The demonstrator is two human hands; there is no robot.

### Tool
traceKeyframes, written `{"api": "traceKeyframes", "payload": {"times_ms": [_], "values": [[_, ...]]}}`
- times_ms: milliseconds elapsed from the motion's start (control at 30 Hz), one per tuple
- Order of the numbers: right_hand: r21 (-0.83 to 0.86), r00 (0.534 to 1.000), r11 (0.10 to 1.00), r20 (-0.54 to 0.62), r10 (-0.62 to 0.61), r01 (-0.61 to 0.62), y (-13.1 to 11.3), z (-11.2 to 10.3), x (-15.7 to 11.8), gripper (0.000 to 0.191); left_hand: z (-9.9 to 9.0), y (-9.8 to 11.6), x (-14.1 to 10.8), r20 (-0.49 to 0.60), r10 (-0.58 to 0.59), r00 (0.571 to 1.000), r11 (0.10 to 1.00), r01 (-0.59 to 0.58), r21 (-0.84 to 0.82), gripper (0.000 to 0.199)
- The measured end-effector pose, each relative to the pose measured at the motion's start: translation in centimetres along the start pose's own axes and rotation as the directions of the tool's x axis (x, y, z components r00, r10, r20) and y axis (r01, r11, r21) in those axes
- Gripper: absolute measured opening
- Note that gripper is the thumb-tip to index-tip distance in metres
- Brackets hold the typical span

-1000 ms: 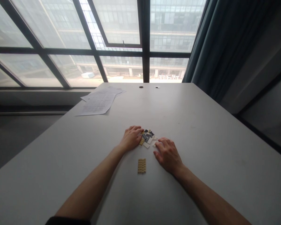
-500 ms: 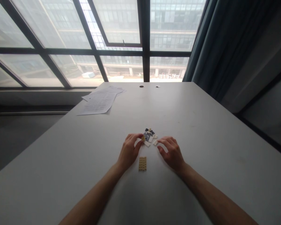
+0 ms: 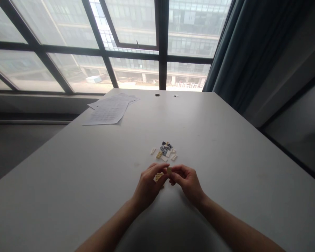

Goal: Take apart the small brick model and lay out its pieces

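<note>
Just in front of the pile, my left hand (image 3: 148, 182) and my right hand (image 3: 190, 182) meet at the fingertips. Pinched between them is a small tan toy brick (image 3: 169, 170), touched by the fingers of both hands. A tan studded plate (image 3: 159, 176) lies on the table below and behind my left fingers, which cover much of it. Beyond the hands, a loose pile of grey bricks (image 3: 165, 150) includes dark pieces. At its near left sits another tan brick (image 3: 159, 154). White bricks (image 3: 174, 157) lie at its right side, and a single white brick (image 3: 153, 151) rests apart on the left.
Everything stands on a long white table (image 3: 225, 157). Printed paper sheets (image 3: 107, 110) lie at its far left, and two round holes are near the far edge. A window is behind the table, with a dark curtain (image 3: 233, 52) at the right.
Both hands have moved back from the pile and come together over the tan plate, with a tan brick between them. The pieces my left hand covered at the pile are now visible.
</note>
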State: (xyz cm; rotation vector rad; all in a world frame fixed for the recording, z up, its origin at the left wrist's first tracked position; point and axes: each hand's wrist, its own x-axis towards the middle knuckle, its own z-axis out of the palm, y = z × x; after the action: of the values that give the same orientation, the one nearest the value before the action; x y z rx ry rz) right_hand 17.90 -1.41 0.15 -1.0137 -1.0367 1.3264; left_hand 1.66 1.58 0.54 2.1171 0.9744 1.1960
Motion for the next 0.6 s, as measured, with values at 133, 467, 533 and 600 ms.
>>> {"api": "traceKeyframes", "payload": {"times_ms": [133, 467, 533, 600], "values": [[-0.046, 0.998, 0.998, -0.021, -0.052, 0.051, 0.29, -0.13, -0.09, 0.014, 0.07, -0.11, 0.07, -0.019, 0.030, 0.999, 0.999, -0.030, -0.033, 0.011], [-0.319, 0.953, 0.902, 0.015, -0.302, 0.290, 0.55, -0.52, -0.65, 0.006, -0.14, 0.82, 0.47, -0.086, 0.230, 0.969, 0.973, -0.228, 0.030, 0.007], [-0.326, 0.954, 0.900, 0.023, -0.298, 0.289, 0.48, -0.56, -0.56, 0.006, -0.09, 0.66, 0.29, -0.074, 0.220, 0.973, 0.975, -0.220, 0.020, 0.006], [-0.277, 0.969, 0.930, 0.014, -0.246, 0.241, 0.47, -0.54, -0.42, 0.006, 0.00, 0.41, 0.08, -0.084, 0.198, 0.977, 0.980, -0.197, 0.018, 0.008]]}}
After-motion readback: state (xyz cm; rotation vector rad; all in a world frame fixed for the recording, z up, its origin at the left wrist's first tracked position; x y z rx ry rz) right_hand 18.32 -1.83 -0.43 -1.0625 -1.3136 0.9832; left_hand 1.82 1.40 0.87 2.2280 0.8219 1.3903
